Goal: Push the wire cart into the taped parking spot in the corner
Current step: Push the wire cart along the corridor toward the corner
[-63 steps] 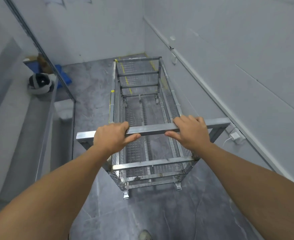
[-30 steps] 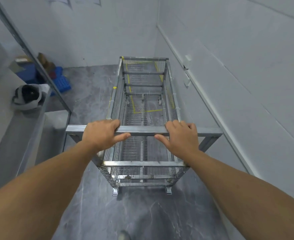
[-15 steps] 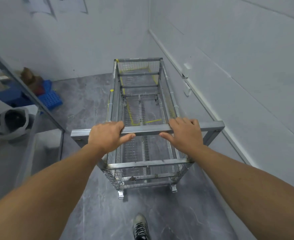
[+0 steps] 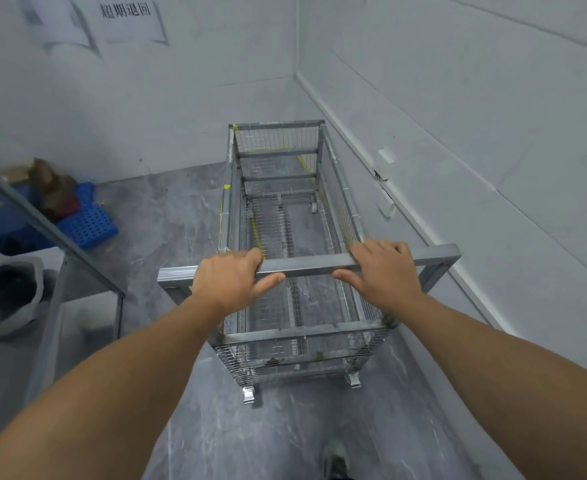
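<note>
Two hands hold the wire cart's metal handle bar. Fingers of the left hand and the right hand are wrapped tight around it. Its far end is near the corner, beside the right wall, with yellow tape lines showing on the floor under it.

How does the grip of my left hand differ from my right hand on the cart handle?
The left hand sits near the left end of the handle bar; the right hand sits right of its middle. The left hand's fingers curl tighter over the bar, while the right hand's fingers lie flatter and more spread. Both are palm-down on top, with thumbs pointing inward below the bar.
</note>
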